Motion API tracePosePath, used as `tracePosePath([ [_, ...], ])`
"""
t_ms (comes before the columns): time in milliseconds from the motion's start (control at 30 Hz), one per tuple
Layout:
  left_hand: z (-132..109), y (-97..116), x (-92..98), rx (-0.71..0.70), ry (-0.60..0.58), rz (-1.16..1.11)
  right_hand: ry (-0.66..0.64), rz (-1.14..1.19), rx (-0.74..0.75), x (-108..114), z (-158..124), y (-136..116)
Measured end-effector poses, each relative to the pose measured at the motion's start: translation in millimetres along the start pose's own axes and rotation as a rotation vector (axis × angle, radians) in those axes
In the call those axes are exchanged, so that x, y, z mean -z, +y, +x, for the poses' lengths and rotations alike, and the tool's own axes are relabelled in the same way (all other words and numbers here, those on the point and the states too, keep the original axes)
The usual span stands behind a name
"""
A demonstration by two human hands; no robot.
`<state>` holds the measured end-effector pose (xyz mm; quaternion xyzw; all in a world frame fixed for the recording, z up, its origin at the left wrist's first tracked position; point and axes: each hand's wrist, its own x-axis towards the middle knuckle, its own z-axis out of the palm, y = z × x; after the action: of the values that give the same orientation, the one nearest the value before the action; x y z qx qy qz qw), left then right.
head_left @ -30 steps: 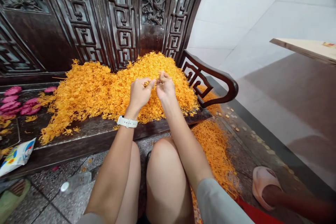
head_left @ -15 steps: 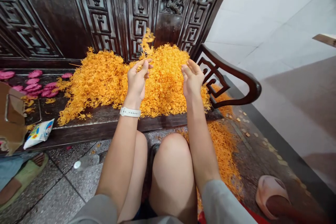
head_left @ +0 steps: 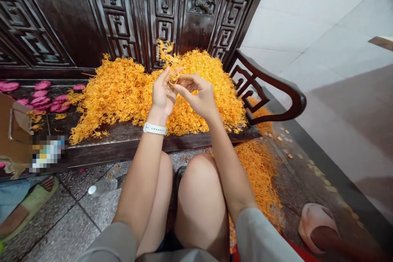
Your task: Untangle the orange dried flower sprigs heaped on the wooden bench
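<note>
While the left hand (head_left: 162, 94) keeps its grip clamped on an orange sprig (head_left: 166, 50), whose branched top stands just above the fingertips, the right hand (head_left: 200, 97) meets it from the right, its grip pinched together on the sprig's lower end. Beneath and beyond both grips, a heap of like orange pieces (head_left: 123, 90) covers the dark carved worktop (head_left: 123, 142). Pink pieces (head_left: 43, 99) lie well left of the grips; a white watch (head_left: 155, 128) sits on the left wrist.
</note>
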<state>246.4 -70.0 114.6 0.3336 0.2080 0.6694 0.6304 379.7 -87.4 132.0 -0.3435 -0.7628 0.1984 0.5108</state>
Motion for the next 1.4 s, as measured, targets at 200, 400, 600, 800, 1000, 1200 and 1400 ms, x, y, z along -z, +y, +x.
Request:
tracePosePath([
  [200, -4, -5, -6.1, -0.022, -0.106, 0.217, 0.151, 0.023, -0.109, -4, 2, 15],
  [400, -2, -14, 1.4, -0.113, -0.290, 0.411, 0.209, 0.237, -0.189, -2, 3, 21],
  [600, 3, -19, 8.4, -0.171, -0.312, 0.488, 0.240, 0.324, -0.288, 8, 3, 15],
  [800, -10, -15, -2.8, -0.146, -0.267, 0.374, 0.310, 0.359, -0.383, 5, 0, 21],
  [1000, -18, -22, -16.4, -0.125, 0.026, 0.311, 0.235, 0.392, -0.377, 2, -7, 32],
  [1200, -10, -24, -8.2, -0.104, 0.256, 0.175, -0.097, -0.110, -0.256, 16, -17, -9],
  [1400, -6, -11, -1.5, -0.090, 0.312, 0.193, -0.178, 0.044, -0.229, 11, -10, -6],
])
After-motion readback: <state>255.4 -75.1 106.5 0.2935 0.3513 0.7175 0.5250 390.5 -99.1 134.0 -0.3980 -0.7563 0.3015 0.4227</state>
